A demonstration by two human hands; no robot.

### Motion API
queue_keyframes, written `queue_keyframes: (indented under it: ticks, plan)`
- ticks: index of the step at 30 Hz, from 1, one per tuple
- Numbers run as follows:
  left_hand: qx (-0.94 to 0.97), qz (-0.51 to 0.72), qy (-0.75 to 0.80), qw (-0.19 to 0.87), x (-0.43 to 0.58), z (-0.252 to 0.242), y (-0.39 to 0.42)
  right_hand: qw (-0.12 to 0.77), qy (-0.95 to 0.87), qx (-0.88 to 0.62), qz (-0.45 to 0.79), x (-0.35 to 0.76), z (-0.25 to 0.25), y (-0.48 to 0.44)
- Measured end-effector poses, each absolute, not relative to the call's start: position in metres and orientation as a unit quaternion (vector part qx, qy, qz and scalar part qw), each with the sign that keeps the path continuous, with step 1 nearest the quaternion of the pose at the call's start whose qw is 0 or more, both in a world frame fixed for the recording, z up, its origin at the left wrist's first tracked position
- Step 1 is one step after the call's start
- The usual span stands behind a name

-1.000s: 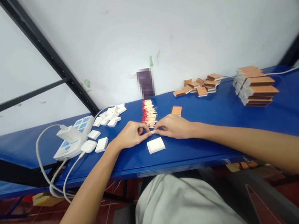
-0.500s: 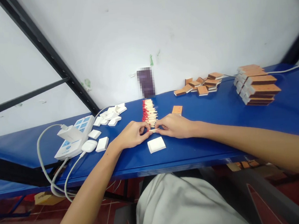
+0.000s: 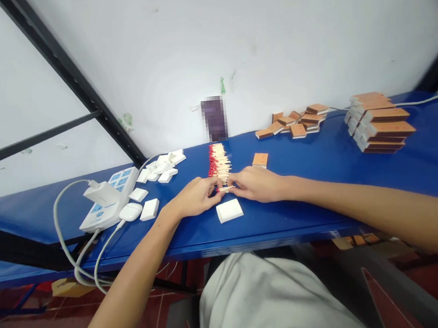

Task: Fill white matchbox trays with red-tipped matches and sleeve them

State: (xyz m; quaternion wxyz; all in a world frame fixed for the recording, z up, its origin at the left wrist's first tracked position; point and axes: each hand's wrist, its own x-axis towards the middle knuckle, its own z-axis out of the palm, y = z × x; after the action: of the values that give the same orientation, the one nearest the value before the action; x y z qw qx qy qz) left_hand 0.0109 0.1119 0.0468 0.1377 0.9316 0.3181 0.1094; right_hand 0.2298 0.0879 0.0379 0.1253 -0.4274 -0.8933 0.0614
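My left hand (image 3: 194, 198) and my right hand (image 3: 256, 184) meet over the blue table (image 3: 320, 196), fingers pinched on a small bunch of matchsticks (image 3: 225, 188) between them. Just behind lies a long row of red-tipped matches (image 3: 218, 161). A white inner matchbox tray (image 3: 229, 210) sits in front of the hands, near the table's edge. One brown matchbox sleeve (image 3: 260, 159) lies behind my right hand.
White trays (image 3: 161, 169) are scattered at the left, beside a power strip (image 3: 108, 198) with a charger and cables. Brown matchboxes (image 3: 295, 122) lie at the back; a stack of them (image 3: 380, 122) stands at the right. A wall is close behind.
Both hands stay pinched at the near end of the match row. The bunch between them has shifted slightly toward the row; the view has drifted a little.
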Motion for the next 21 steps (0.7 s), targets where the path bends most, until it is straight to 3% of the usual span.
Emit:
queue_keyframes:
  ticks: [11,21]
  plan:
    - [0.939,0.022,0.342,-0.028,0.0135,0.0417,0.112,0.105,-0.883,-0.451,0.07,0.2325,0.0392,0.0913]
    - [0.94,0.018,0.336,-0.058,0.0143,0.042,0.1102,0.121,-0.893,-0.424,0.083,0.2332,0.0406,0.0892]
